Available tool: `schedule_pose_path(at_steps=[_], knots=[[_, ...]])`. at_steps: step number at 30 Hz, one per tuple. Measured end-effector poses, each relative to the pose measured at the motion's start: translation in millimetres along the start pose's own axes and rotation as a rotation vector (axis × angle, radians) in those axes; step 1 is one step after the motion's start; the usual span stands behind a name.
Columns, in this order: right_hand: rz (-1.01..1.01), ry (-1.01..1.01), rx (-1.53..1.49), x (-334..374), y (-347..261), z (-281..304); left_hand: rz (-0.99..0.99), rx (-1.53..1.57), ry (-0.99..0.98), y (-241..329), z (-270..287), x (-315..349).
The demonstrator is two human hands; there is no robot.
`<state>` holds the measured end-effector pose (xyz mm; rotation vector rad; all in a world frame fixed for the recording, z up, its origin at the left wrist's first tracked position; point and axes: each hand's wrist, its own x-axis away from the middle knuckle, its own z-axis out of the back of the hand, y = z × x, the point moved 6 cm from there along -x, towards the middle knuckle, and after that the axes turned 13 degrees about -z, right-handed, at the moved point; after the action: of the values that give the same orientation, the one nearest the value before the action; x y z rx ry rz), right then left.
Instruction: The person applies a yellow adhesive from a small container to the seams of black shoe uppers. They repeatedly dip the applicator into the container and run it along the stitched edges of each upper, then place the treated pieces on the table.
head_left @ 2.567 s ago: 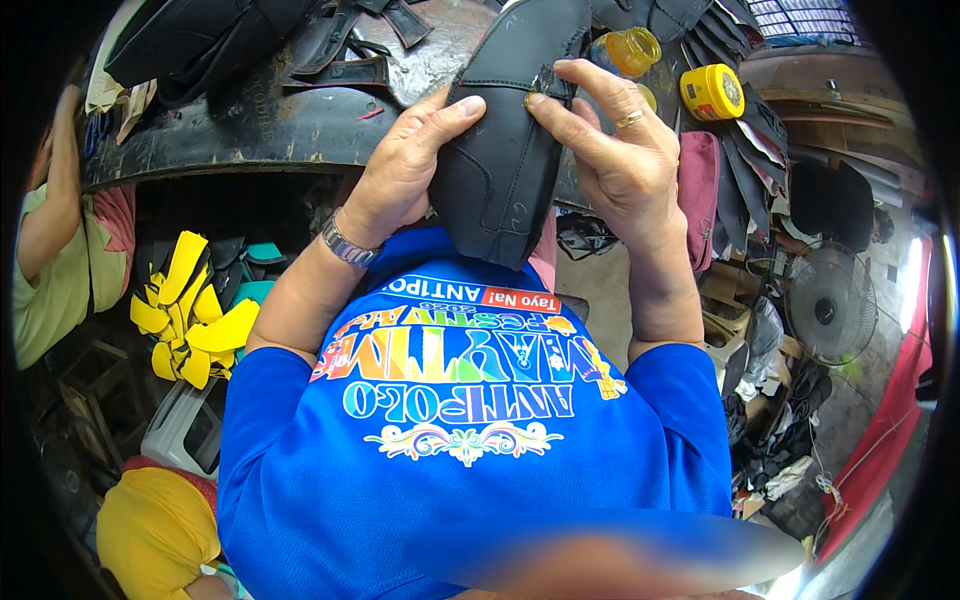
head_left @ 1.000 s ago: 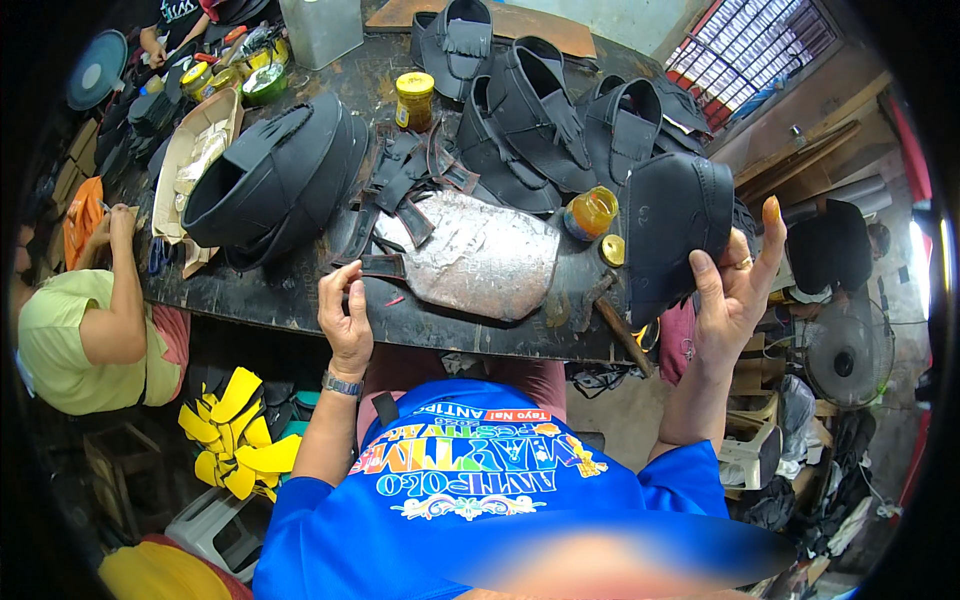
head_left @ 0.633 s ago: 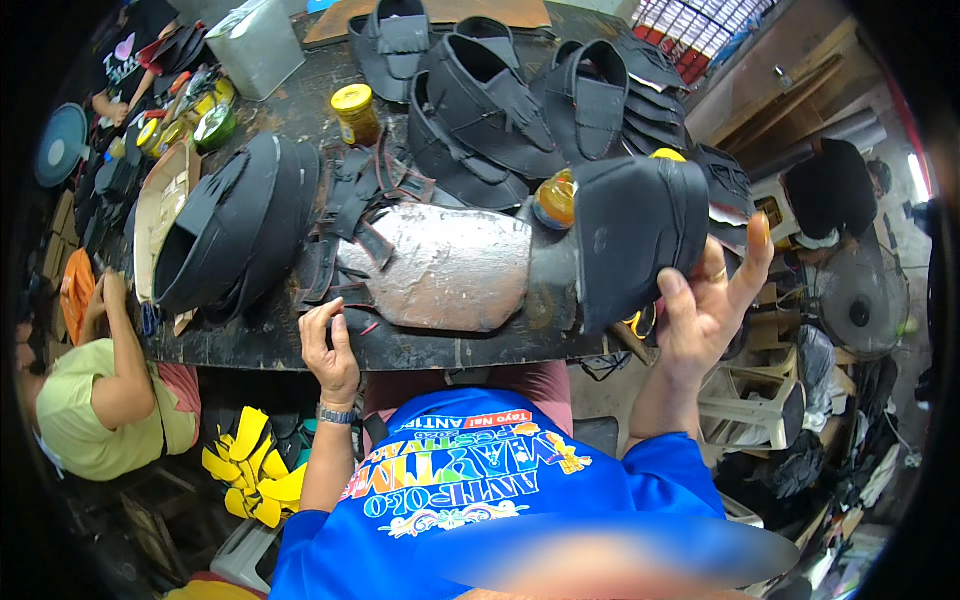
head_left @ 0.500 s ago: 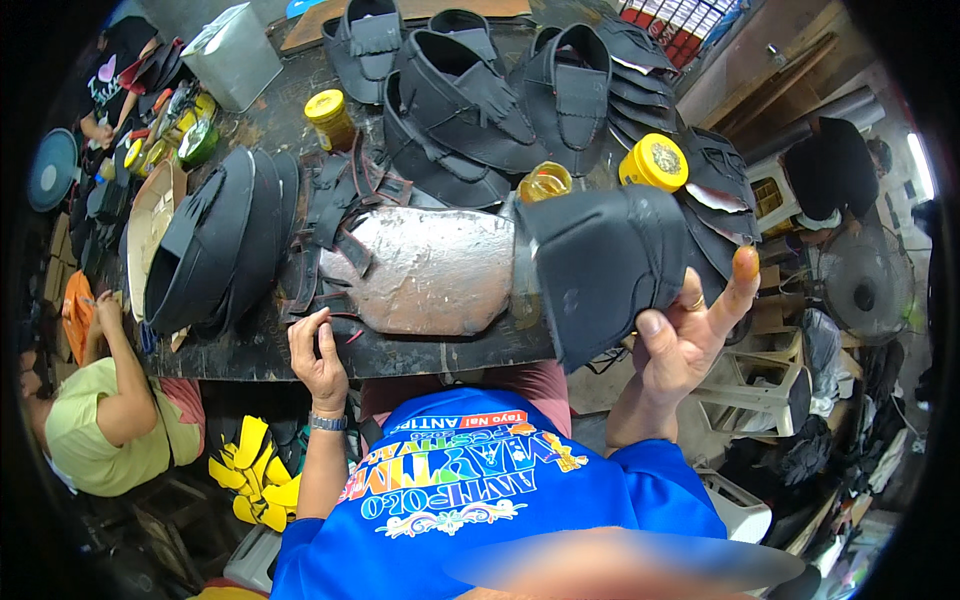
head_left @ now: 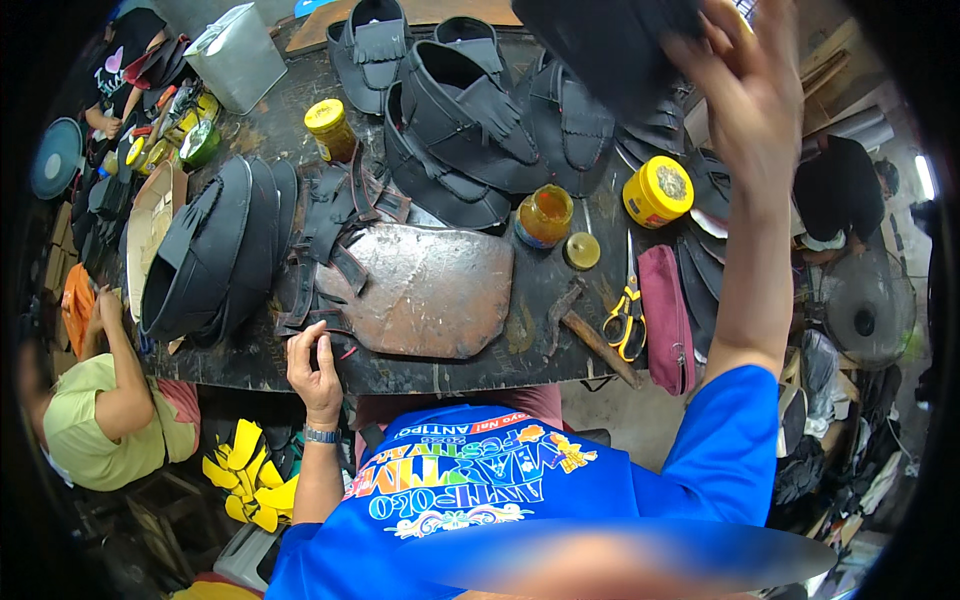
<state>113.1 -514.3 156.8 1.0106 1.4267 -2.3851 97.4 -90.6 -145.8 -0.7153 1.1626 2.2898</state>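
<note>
My right hand (head_left: 745,95) is raised over the far right of the table, smeared by motion. It grips a black shoe upper (head_left: 610,50), partly cut off by the top of the picture. My left hand (head_left: 314,372) rests by the table's front edge, fingers loosely bent and apart, holding nothing. Just beyond it lie black strap-like scraps (head_left: 335,215) and a worn metal-topped slab (head_left: 430,290). Right of the slab are an uncapped glue jar (head_left: 545,216), its yellow lid (head_left: 582,252), a hammer (head_left: 590,335) and yellow-handled scissors (head_left: 626,318).
Black fringed uppers (head_left: 470,110) crowd the far table, and more (head_left: 215,250) stand at the left. Yellow-lidded jars (head_left: 330,130), a maroon pouch (head_left: 667,320) and a metal can (head_left: 235,60) are also there. A person in a light green shirt (head_left: 110,425) sits at left.
My right hand has carried the black shoe upper from beside the slab up to the far right. The hammer, scissors and pouch are now uncovered. My left hand has barely moved.
</note>
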Motion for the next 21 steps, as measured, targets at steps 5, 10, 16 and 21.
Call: schedule_pose_path(at_steps=[5,10,16,21], knots=[[-0.083,-0.14,0.293,-124.2,92.0,-75.5,0.029,0.006,0.017,0.4,1.4,1.3],[0.479,-0.106,0.525,-160.6,193.6,-159.4,0.032,-0.027,0.007,2.6,2.4,-0.2],[-0.223,-0.443,0.752,-156.5,306.8,-183.5,0.032,-0.033,-0.028,4.3,1.3,-3.8],[0.212,-0.151,0.726,-147.9,272.4,-165.3,0.015,0.001,-0.016,0.3,2.1,1.3]])
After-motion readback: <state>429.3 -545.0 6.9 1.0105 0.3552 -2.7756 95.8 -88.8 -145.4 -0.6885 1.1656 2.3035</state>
